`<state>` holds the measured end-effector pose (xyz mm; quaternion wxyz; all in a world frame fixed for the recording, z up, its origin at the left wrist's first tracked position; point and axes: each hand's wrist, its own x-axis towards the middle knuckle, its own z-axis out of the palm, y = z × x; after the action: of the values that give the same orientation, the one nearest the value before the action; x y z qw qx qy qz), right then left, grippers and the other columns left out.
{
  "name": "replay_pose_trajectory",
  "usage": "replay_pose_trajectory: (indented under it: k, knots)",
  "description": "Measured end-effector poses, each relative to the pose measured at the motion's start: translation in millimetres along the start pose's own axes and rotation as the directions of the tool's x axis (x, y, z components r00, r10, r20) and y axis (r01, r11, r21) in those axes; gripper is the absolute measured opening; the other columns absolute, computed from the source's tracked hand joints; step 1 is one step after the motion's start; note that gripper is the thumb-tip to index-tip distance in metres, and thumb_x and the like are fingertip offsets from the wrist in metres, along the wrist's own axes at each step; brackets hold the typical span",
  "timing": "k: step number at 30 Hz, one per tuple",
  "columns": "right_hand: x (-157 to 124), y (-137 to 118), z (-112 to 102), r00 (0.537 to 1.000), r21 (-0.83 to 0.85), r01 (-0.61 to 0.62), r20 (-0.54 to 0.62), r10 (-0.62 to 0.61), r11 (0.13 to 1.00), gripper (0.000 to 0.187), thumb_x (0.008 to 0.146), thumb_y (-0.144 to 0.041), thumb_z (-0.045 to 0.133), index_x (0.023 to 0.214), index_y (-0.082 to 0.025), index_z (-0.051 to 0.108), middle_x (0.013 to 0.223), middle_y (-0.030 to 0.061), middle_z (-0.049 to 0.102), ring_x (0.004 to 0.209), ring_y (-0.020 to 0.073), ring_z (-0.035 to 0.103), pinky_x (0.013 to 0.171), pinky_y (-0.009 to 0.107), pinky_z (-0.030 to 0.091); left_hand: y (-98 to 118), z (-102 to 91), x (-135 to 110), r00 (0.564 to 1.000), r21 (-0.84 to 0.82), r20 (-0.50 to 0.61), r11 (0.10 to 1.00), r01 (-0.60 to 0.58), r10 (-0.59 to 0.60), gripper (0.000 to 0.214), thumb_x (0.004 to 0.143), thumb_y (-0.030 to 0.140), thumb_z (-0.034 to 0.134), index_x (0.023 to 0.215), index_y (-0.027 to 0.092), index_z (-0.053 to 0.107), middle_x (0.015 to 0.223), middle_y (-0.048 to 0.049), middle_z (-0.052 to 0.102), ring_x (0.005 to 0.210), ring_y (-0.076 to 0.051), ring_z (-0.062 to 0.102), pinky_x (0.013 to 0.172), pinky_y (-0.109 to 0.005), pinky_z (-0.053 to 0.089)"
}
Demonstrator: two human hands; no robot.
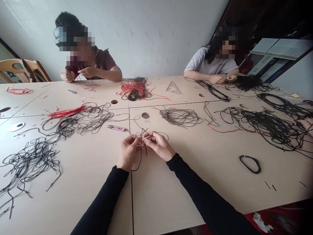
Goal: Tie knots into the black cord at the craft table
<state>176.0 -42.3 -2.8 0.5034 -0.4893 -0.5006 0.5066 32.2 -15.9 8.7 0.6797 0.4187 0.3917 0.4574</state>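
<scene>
My left hand (129, 148) and my right hand (158, 143) meet over the middle of the table, thumbs and fingers pinched on a thin black cord (140, 160). Loose ends of it stick up above the fingertips, and others hang below toward the tabletop. One loop curves out past the right fingers. Whatever knot lies between the fingertips is too small to make out. Just left of my hands are pink-handled thread snips (118, 128). Beyond my right hand spreads a loose bundle of black cord (181, 117).
Tangled black cords (31, 160) cover the left side, with red cords (67, 112) behind. More black cord (266, 125) is heaped at right, near a black ring-shaped band (249, 164). A clear set square (174, 88) lies farther back. Two people sit opposite, handling cords; another hand shows at the right edge.
</scene>
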Motion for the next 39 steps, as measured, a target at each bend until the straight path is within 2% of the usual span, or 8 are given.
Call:
replay_pose_trajectory:
  k: [4, 8, 15, 20, 23, 29, 33, 39]
  knots:
    - [-1.6, -3.1, -1.7, 0.997, -0.034, -0.077, 0.029, 0.078, 0.996, 0.029, 0.078, -0.031, 0.065, 0.1, -0.02, 0.052, 0.065, -0.0045, 0.059, 0.058, 0.0122, 0.049, 0.057, 0.026, 0.036, 1.1, -3.7, 2.8, 0.994, 0.032, -0.094, 0.998, -0.057, 0.06, 0.025, 0.074, 0.034, 0.075, 0.074, 0.014, 0.06, 0.06, 0.0008, 0.058, 0.052, -0.011, 0.055, 0.053, -0.025, 0.049]
    - [-0.5, -0.2, -2.8, 0.996, -0.055, -0.083, -0.019, 0.082, 0.995, 0.027, 0.081, -0.038, 0.063, 0.096, -0.02, 0.05, 0.069, -0.0029, 0.061, 0.056, 0.0107, 0.044, 0.056, 0.025, 0.034, 1.6, -3.5, 2.5, 0.994, 0.028, -0.083, 0.997, -0.066, 0.068, 0.026, 0.074, 0.035, 0.075, 0.074, 0.014, 0.059, 0.063, 0.0012, 0.057, 0.053, -0.011, 0.055, 0.053, -0.025, 0.049]
    - [-0.9, -2.6, -2.0, 0.996, -0.175, 0.075, 0.066, -0.064, 0.982, 0.032, 0.086, -0.047, 0.058, 0.083, -0.016, 0.062, 0.074, 0.0008, 0.059, 0.062, 0.0123, 0.045, 0.059, 0.027, 0.037, 2.5, -0.5, 0.5, 0.998, 0.035, -0.021, 0.998, -0.058, 0.058, 0.023, 0.073, 0.033, 0.075, 0.075, 0.015, 0.061, 0.065, 0.0016, 0.056, 0.054, -0.01, 0.053, 0.051, -0.024, 0.048]
    - [-1.5, -5.8, -5.9, 0.995, -0.244, 0.092, -0.021, -0.1, 0.965, 0.033, 0.086, -0.049, 0.058, 0.075, -0.018, 0.06, 0.063, -0.0037, 0.044, 0.058, 0.0114, 0.036, 0.058, 0.026, 0.034, 3.3, -2.7, 1.6, 0.996, 0.022, -0.024, 0.997, -0.08, 0.08, 0.024, 0.073, 0.034, 0.075, 0.076, 0.015, 0.061, 0.067, 0.0019, 0.054, 0.054, -0.01, 0.053, 0.051, -0.026, 0.048]
    - [-0.2, -4.9, -8.5, 0.993, -0.24, 0.082, -0.062, -0.1, 0.967, 0.034, 0.085, -0.05, 0.06, 0.074, -0.018, 0.058, 0.065, -0.0034, 0.046, 0.059, 0.0115, 0.039, 0.059, 0.027, 0.035, 3.2, -4.0, 2.1, 0.997, 0.007, -0.033, 0.997, -0.076, 0.076, 0.025, 0.074, 0.035, 0.075, 0.074, 0.015, 0.059, 0.065, 0.0023, 0.053, 0.052, -0.011, 0.052, 0.05, -0.027, 0.048]
    - [0.3, -1.7, -7.7, 0.99, -0.094, 0.052, -0.129, -0.064, 0.994, 0.035, 0.083, -0.05, 0.063, 0.098, -0.019, 0.057, 0.07, -0.0007, 0.06, 0.067, 0.0152, 0.056, 0.067, 0.029, 0.044, 5.0, -3.4, 0.9, 1.0, -0.051, 0.019, 0.999, -0.008, 0.009, 0.025, 0.075, 0.035, 0.074, 0.073, 0.015, 0.058, 0.058, 0.0029, 0.053, 0.049, -0.01, 0.051, 0.05, -0.024, 0.045]
    - [-2.8, -5.7, -4.3, 1.0, -0.028, 0.011, -0.028, -0.011, 1.0, 0.051, 0.081, -0.038, 0.068, 0.124, -0.021, 0.047, 0.084, 0.0019, 0.068, 0.08, 0.0167, 0.062, 0.08, 0.033, 0.047, 6.6, -3.3, 1.3, 0.998, -0.082, 0.064, 0.997, 0.011, -0.006, 0.025, 0.076, 0.036, 0.073, 0.073, 0.015, 0.059, 0.056, 0.0023, 0.054, 0.048, -0.01, 0.05, 0.049, -0.023, 0.043]
    - [-2.3, -8.2, -5.2, 1.0, -0.055, -0.011, -0.026, 0.009, 0.998, 0.039, 0.081, -0.034, 0.065, 0.115, -0.02, 0.054, 0.073, -0.0017, 0.061, 0.064, 0.0137, 0.052, 0.064, 0.029, 0.04, 6.6, -3.3, 2.9, 1.0, -0.096, -0.008, 0.995, 0.006, -0.007, 0.025, 0.072, 0.034, 0.076, 0.073, 0.016, 0.058, 0.056, 0.004, 0.052, 0.046, -0.008, 0.049, 0.048, -0.023, 0.042]
